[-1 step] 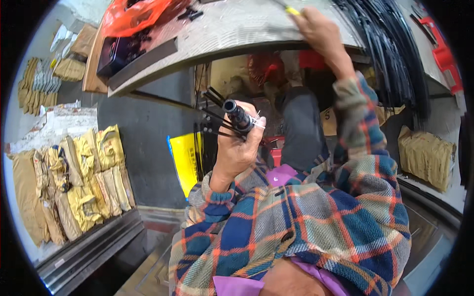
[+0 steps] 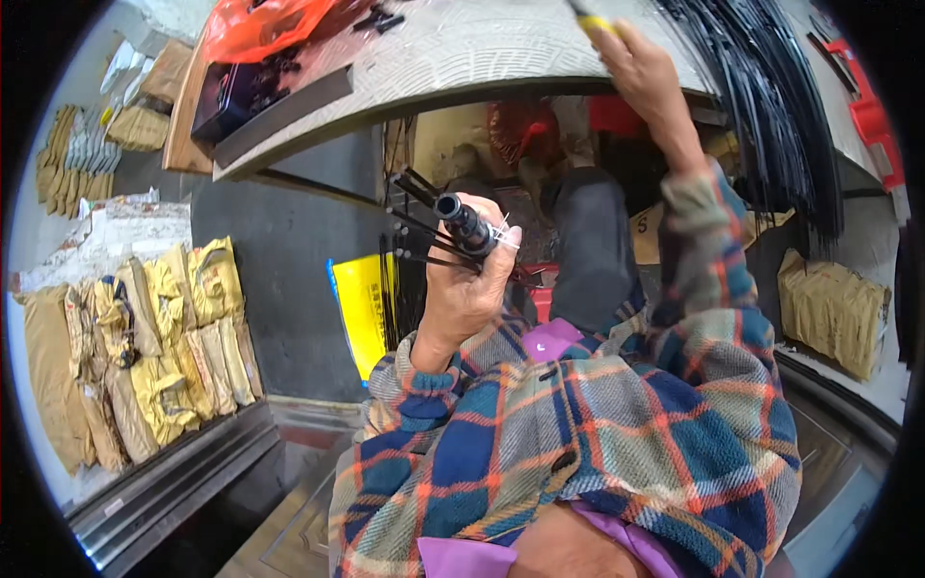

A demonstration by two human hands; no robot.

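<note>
My left hand [image 2: 464, 294] is wrapped round a black tube [image 2: 466, 225] with its round end up, in front of my body. Several thin black rods [image 2: 416, 186] stick out beside the tube, like the ribs of an umbrella frame. Thin white strands [image 2: 505, 234] show by my left thumb. Up at the table, my right hand [image 2: 644, 79] is closed on a yellow-handled tool [image 2: 595, 23]. The top edge cuts off the tool's far part, so I cannot tell its exact kind.
A pale worktable [image 2: 482, 43] crosses the top, with an orange-red plastic bag [image 2: 265, 29] and a dark box of small black parts [image 2: 255, 91] at left. A thick bundle of black rods [image 2: 771, 116] hangs over its right side. Wrapped packages [image 2: 154, 356] lie at left.
My right hand has shifted slightly right and down with the yellow-handled tool, which now points more steeply up. My left hand keeps its hold on the black tube.
</note>
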